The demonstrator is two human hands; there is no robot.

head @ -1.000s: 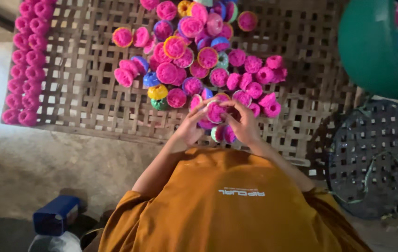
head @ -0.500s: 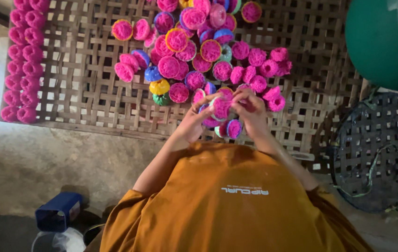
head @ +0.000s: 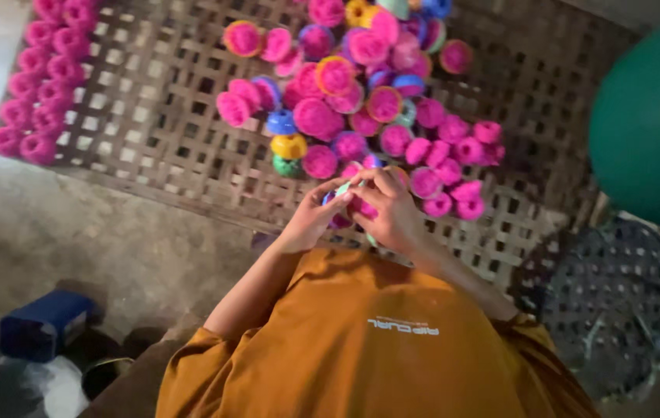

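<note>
Both hands meet over the near edge of the woven lattice counter [head: 152, 116]. The left hand [head: 310, 220] and the right hand [head: 392, 209] are closed together around a small pink spool [head: 361, 207], fingertips touching over it; a pale green rim of it shows between the fingers. The spool sits just in front of the person's orange shirt [head: 361, 348], at the near side of the heap.

Just beyond the hands lies the heap of pink spools [head: 345, 93], with a blue spool [head: 282, 122], a yellow spool [head: 289, 145] and a green spool [head: 287, 166] stacked close on its left side. Well apart, at the counter's far left edge, runs a double row of pink spools [head: 36, 85]. A green basin [head: 647, 124] stands to the right, a dark wire basket [head: 608, 302] below it, and a blue box [head: 43, 325] on the floor to the left.

Compared with half a second ago, the hands hold the same clasp on the spool, while the view has swung so the counter sits tilted and the basin looms larger.
</note>
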